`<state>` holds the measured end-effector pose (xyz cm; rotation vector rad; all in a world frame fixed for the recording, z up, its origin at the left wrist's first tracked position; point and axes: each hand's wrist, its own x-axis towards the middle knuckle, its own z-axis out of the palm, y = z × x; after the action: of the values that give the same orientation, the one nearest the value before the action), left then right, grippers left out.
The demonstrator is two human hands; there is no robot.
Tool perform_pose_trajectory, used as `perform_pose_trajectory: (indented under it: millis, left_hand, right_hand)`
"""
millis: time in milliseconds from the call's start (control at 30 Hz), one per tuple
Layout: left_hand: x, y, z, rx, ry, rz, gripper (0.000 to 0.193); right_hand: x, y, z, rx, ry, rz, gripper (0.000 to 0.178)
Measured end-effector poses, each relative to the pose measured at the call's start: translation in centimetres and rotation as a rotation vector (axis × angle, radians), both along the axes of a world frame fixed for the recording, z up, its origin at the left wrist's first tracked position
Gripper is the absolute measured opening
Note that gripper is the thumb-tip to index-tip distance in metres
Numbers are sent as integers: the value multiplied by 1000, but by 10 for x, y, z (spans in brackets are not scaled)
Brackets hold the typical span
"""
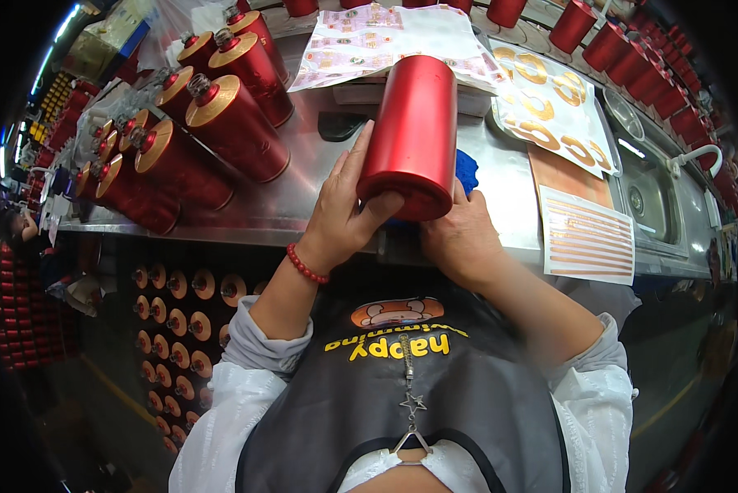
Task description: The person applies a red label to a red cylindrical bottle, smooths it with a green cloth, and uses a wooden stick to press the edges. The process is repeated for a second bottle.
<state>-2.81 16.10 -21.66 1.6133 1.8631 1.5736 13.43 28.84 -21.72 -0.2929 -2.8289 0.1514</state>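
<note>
A plain red metal bottle [410, 135] is held base toward me above the steel bench [303, 205]. My left hand [344, 209] grips its lower left side, thumb across the base. On the bottle's lower right side my right hand [459, 234] holds it, with a blue cloth [466, 171] showing just above the fingers. A red bead bracelet [306, 267] circles my left wrist.
Several red bottles with gold tops [221, 123] lie in rows on the bench's left. Sticker sheets lie ahead: patterned ones [361, 41], gold ring shapes [550, 103], orange strips [587, 238]. More red bottles [632, 49] line the back right. Bottles fill a crate [172, 329] below.
</note>
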Motion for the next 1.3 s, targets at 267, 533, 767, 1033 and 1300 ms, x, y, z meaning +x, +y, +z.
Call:
perform_pose_trajectory:
  millis: [267, 533, 767, 1033, 1300]
  left_hand:
    - [-3, -7, 15, -76, -203, -47, 93]
    - [7, -2, -6, -82, 69, 22, 101]
    - [20, -2, -17, -212, 403, 135, 109]
    - [24, 8, -1, -222, 440, 125, 113]
    - [23, 8, -21, -152, 284, 98, 111]
  right_hand:
    - [9, 11, 5, 118, 96, 190, 13]
    - [36, -3, 20, 82, 90, 242, 9]
    - [65, 29, 50, -286, 179, 133, 54]
    - [48, 37, 18, -443, 198, 160, 73]
    - [45, 143, 50, -417, 341, -28, 28]
